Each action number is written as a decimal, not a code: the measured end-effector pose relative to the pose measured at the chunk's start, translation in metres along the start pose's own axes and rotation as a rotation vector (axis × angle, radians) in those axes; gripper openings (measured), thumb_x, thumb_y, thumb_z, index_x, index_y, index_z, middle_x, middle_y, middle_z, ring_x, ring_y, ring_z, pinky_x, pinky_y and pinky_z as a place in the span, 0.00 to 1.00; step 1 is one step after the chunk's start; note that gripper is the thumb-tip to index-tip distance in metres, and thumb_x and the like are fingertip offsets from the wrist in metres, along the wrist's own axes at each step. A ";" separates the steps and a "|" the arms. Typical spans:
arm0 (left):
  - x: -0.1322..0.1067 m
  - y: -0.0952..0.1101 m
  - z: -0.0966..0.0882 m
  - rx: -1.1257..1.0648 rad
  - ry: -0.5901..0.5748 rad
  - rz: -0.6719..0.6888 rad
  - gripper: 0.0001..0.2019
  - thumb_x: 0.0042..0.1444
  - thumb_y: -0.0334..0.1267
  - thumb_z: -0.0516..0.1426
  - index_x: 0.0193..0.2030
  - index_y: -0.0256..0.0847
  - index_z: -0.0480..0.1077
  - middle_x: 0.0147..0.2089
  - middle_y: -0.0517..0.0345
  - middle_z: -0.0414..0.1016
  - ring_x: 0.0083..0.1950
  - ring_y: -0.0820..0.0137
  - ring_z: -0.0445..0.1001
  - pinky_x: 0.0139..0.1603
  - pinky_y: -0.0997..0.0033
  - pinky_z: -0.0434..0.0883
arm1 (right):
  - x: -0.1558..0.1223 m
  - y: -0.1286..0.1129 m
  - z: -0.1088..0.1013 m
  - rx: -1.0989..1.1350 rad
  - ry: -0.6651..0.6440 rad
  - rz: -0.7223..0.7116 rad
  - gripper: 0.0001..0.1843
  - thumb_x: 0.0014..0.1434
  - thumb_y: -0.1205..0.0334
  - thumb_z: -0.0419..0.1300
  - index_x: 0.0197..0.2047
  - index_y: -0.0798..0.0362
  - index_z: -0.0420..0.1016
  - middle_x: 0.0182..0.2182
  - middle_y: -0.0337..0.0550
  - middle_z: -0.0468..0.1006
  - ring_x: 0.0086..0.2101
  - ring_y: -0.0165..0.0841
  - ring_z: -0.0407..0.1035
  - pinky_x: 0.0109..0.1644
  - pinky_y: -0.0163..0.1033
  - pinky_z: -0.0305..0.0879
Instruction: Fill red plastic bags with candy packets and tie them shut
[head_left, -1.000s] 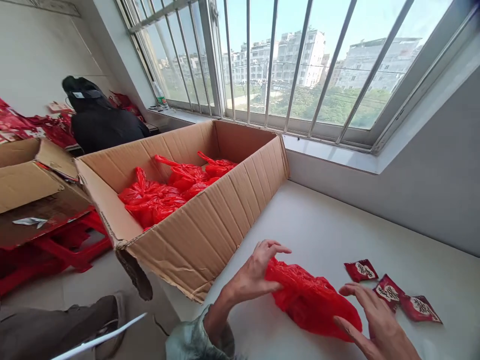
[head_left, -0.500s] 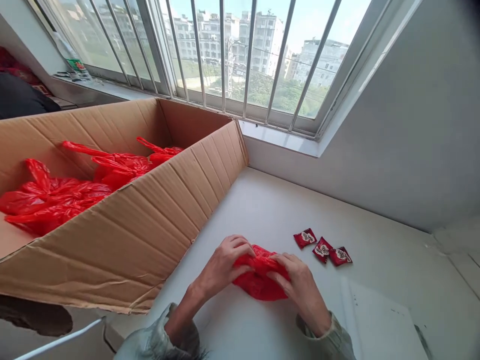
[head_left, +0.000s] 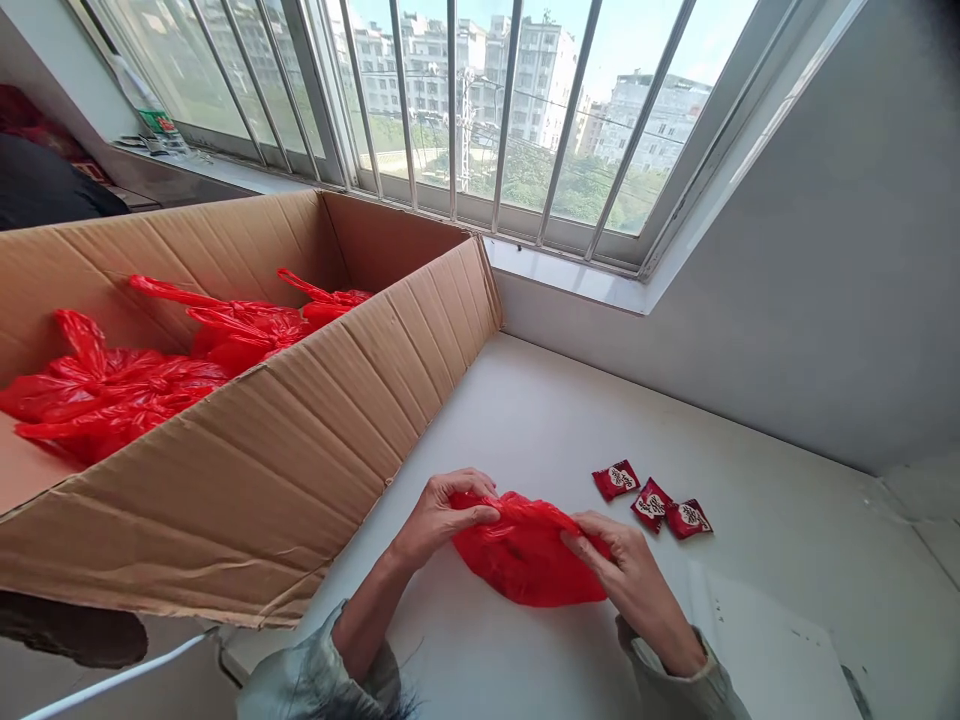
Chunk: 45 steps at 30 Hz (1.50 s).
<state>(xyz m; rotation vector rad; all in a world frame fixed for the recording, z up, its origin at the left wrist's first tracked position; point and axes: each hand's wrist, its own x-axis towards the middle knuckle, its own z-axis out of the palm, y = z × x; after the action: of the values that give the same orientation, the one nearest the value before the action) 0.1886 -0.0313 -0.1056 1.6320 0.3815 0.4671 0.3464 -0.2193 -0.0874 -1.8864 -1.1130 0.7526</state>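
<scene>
A red plastic bag (head_left: pixel 525 560) lies low over the white tabletop between my hands, its upper edge stretched sideways. On its left end, my left hand (head_left: pixel 442 520) pinches the gathered plastic between thumb and fingers. The opposite end is gripped by my right hand (head_left: pixel 619 560), thumb toward me. Whatever the bag contains cannot be made out. Just beyond my right hand are three small dark red packets with pale printing: one packet (head_left: pixel 616 480) lies slightly apart, while a middle packet (head_left: pixel 651 504) touches the rightmost packet (head_left: pixel 688 518).
A large open cardboard box (head_left: pixel 360 370) stands at the left, holding several knotted red bags (head_left: pixel 142 385). Behind the table (head_left: pixel 570 410) are a wall and a barred window (head_left: pixel 480 120). A plastic bottle (head_left: pixel 150 110) stands on the sill. A white panel (head_left: pixel 772 630) lies at the lower right.
My hands have moved apart, pulling the bunched red bag wider and flatter. My right hand has shifted right. The packets and the bags in the box lie as before; the view has tilted slightly.
</scene>
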 end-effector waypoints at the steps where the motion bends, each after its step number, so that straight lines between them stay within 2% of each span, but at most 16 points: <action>1: 0.000 -0.001 0.000 -0.037 0.008 -0.007 0.10 0.50 0.43 0.64 0.25 0.39 0.75 0.33 0.53 0.76 0.46 0.60 0.73 0.51 0.61 0.69 | -0.001 0.001 -0.002 0.021 -0.013 0.003 0.20 0.65 0.49 0.49 0.31 0.51 0.73 0.29 0.40 0.72 0.31 0.32 0.63 0.34 0.35 0.56; 7: -0.001 -0.005 0.000 -0.212 0.068 -0.060 0.13 0.52 0.45 0.64 0.23 0.39 0.73 0.30 0.56 0.73 0.44 0.63 0.71 0.50 0.63 0.67 | -0.003 0.007 -0.010 0.112 -0.054 0.030 0.20 0.64 0.46 0.51 0.30 0.52 0.71 0.29 0.39 0.68 0.31 0.32 0.59 0.35 0.35 0.54; 14: 0.000 -0.005 0.001 -0.337 0.037 -0.076 0.18 0.52 0.50 0.63 0.22 0.38 0.68 0.30 0.59 0.67 0.39 0.67 0.68 0.42 0.68 0.68 | -0.005 0.005 -0.013 0.241 -0.019 0.058 0.19 0.62 0.46 0.54 0.31 0.52 0.75 0.30 0.39 0.70 0.32 0.31 0.60 0.36 0.35 0.54; 20: -0.001 -0.005 0.002 -0.259 -0.006 -0.034 0.19 0.57 0.51 0.58 0.26 0.38 0.65 0.33 0.58 0.66 0.36 0.71 0.67 0.37 0.72 0.67 | -0.005 0.012 -0.014 0.263 -0.012 0.063 0.20 0.63 0.46 0.54 0.35 0.52 0.78 0.30 0.39 0.69 0.31 0.31 0.59 0.35 0.35 0.55; 23: -0.004 0.000 0.002 -0.129 -0.062 0.008 0.15 0.56 0.51 0.59 0.35 0.39 0.68 0.34 0.58 0.69 0.35 0.70 0.68 0.35 0.72 0.68 | -0.005 0.011 -0.015 0.236 -0.051 0.067 0.20 0.63 0.46 0.54 0.37 0.53 0.77 0.30 0.40 0.72 0.32 0.32 0.63 0.36 0.35 0.59; 25: -0.005 0.005 0.002 -0.005 -0.094 0.055 0.15 0.53 0.47 0.63 0.42 0.41 0.70 0.38 0.57 0.72 0.36 0.68 0.70 0.38 0.69 0.69 | -0.005 0.008 -0.015 0.232 -0.064 0.060 0.18 0.61 0.47 0.56 0.42 0.52 0.76 0.36 0.41 0.75 0.36 0.35 0.67 0.39 0.36 0.63; 27: -0.007 0.012 0.005 0.127 -0.105 0.123 0.16 0.50 0.40 0.65 0.45 0.43 0.72 0.42 0.55 0.73 0.43 0.64 0.70 0.47 0.63 0.68 | -0.006 0.003 -0.013 0.232 -0.024 0.046 0.20 0.59 0.48 0.60 0.51 0.49 0.73 0.44 0.43 0.76 0.43 0.37 0.69 0.45 0.38 0.66; 28: -0.008 0.016 0.007 0.182 -0.104 0.154 0.15 0.50 0.37 0.65 0.46 0.45 0.74 0.44 0.54 0.73 0.48 0.61 0.68 0.52 0.60 0.65 | -0.007 0.001 -0.011 0.220 0.008 0.033 0.21 0.58 0.49 0.62 0.52 0.48 0.72 0.46 0.43 0.75 0.45 0.37 0.69 0.48 0.38 0.66; 30: -0.010 0.023 0.013 0.308 -0.098 0.236 0.14 0.54 0.33 0.62 0.47 0.48 0.75 0.46 0.53 0.74 0.55 0.57 0.63 0.59 0.52 0.58 | -0.007 -0.003 -0.008 0.156 0.076 -0.013 0.16 0.58 0.53 0.62 0.48 0.48 0.75 0.46 0.43 0.75 0.46 0.37 0.69 0.50 0.39 0.64; 33: -0.011 0.030 0.021 0.436 -0.041 0.391 0.12 0.57 0.27 0.57 0.40 0.49 0.77 0.41 0.55 0.76 0.53 0.58 0.64 0.61 0.49 0.54 | -0.007 -0.008 -0.005 0.066 0.158 -0.083 0.08 0.58 0.57 0.61 0.38 0.49 0.79 0.41 0.43 0.74 0.43 0.36 0.68 0.48 0.38 0.63; 35: -0.012 0.031 0.024 0.405 0.027 0.440 0.11 0.57 0.26 0.57 0.37 0.47 0.77 0.36 0.57 0.76 0.45 0.62 0.68 0.55 0.55 0.61 | -0.009 -0.011 -0.007 0.070 0.219 -0.089 0.08 0.60 0.56 0.60 0.36 0.48 0.80 0.38 0.43 0.72 0.41 0.35 0.67 0.43 0.37 0.62; 37: -0.012 0.029 0.024 0.303 0.095 0.407 0.09 0.58 0.28 0.57 0.38 0.45 0.77 0.35 0.57 0.74 0.40 0.66 0.69 0.45 0.65 0.67 | -0.011 -0.012 -0.011 0.127 0.254 -0.072 0.11 0.62 0.54 0.57 0.36 0.49 0.79 0.36 0.42 0.70 0.37 0.33 0.65 0.38 0.35 0.61; 39: -0.012 0.025 0.022 0.207 0.161 0.360 0.07 0.60 0.32 0.56 0.38 0.44 0.77 0.36 0.55 0.72 0.37 0.68 0.70 0.39 0.70 0.68 | -0.014 -0.010 -0.015 0.209 0.269 -0.054 0.13 0.63 0.53 0.56 0.35 0.50 0.78 0.32 0.41 0.69 0.33 0.32 0.63 0.35 0.35 0.59; 42: -0.014 0.020 0.019 0.047 0.246 0.294 0.08 0.63 0.36 0.54 0.38 0.43 0.76 0.38 0.55 0.71 0.39 0.68 0.70 0.39 0.71 0.69 | -0.018 -0.004 -0.020 0.340 0.267 -0.014 0.11 0.62 0.53 0.58 0.37 0.51 0.76 0.30 0.40 0.69 0.32 0.31 0.61 0.33 0.34 0.59; 45: -0.020 0.018 0.017 -0.084 0.264 0.242 0.11 0.65 0.40 0.51 0.40 0.44 0.75 0.40 0.53 0.72 0.42 0.65 0.70 0.42 0.68 0.70 | -0.022 0.000 -0.025 0.440 0.255 0.015 0.09 0.59 0.54 0.60 0.35 0.51 0.73 0.29 0.39 0.68 0.30 0.31 0.60 0.32 0.34 0.60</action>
<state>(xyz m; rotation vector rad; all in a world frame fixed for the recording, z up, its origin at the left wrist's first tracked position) 0.1797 -0.0583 -0.0907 1.5448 0.3555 0.8758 0.3567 -0.2471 -0.0735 -1.5636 -0.7058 0.6781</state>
